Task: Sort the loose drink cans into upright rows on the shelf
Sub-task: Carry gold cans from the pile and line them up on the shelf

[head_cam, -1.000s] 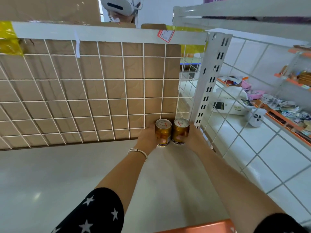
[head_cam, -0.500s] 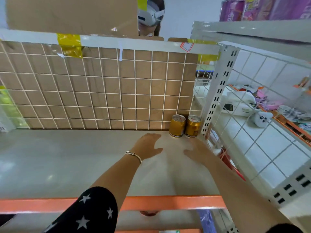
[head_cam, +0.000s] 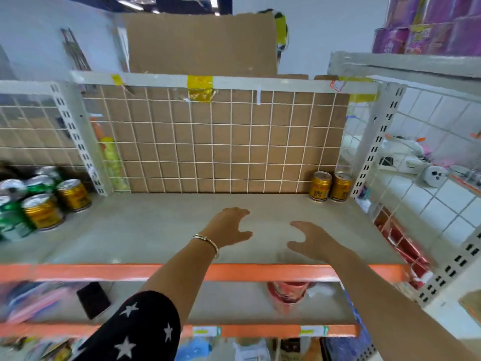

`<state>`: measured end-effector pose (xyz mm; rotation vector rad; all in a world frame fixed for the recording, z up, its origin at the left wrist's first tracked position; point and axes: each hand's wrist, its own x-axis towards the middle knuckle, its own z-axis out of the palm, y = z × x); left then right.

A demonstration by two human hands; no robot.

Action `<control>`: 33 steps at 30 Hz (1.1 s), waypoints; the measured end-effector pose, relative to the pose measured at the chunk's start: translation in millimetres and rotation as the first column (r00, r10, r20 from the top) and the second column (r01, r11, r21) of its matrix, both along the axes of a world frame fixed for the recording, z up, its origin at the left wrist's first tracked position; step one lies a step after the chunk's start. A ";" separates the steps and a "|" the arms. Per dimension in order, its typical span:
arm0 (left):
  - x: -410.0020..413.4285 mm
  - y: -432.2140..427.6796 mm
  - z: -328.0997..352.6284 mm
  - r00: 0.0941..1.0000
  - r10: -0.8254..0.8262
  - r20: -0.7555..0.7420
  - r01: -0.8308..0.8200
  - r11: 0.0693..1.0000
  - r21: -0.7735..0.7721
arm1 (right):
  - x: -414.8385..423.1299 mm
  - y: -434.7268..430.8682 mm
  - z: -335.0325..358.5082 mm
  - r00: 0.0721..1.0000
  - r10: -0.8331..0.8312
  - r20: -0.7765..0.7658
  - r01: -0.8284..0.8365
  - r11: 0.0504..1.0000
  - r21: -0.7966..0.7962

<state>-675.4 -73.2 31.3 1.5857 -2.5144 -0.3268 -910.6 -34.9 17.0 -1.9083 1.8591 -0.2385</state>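
View from a head-worn camera, looking down at a pale shelf (head_cam: 156,230) with an orange lip (head_cam: 78,272) along its front edge; a person is holding both arms out over the middle of it.

The left hand (head_cam: 229,225) is hovering over the shelf surface, palm down, fingers spread and relaxed, grasping nothing; a thin metal bracelet (head_cam: 207,242) is sitting on that wrist, and a black sleeve (head_cam: 135,329) printed with white stars is covering the upper arm. The right hand (head_cam: 312,241) is hanging just beside it, thumb and fingers loosely apart, also released and empty; whether either hand is touching the shelf cannot be told.

Two gold cans (head_cam: 322,186) are standing upright side by side, touching, in the back right corner of the shelf, against the wire grid (head_cam: 221,142) and next to a slotted white post (head_cam: 372,142); both hands are well apart from them. Brown cardboard (head_cam: 200,43) is backing the grid and rising above it.

At the far left end, a cluster of loose cans (head_cam: 43,211) is crowding together, some gold and some green; the nearest gold ones are standing upright, the rest being too blurred to judge.

Below, a lower shelf (head_cam: 221,306) is holding a red container (head_cam: 289,293); purple packs (head_cam: 429,24) are sitting on top of the unit at upper right.
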 end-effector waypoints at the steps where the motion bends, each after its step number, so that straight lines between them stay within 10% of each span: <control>1: 11.1 7.4 1.9 1.000 0.012 -0.007 -0.012 1.000 -0.001 | 10.2 6.0 1.1 1.000 0.013 -0.005 -0.013 1.000 -0.007; 33: 387.5 281.0 45.4 0.813 0.581 0.015 -0.578 0.811 -0.092 | 403.1 145.3 64.5 0.841 0.540 -0.044 -0.540 0.830 -0.141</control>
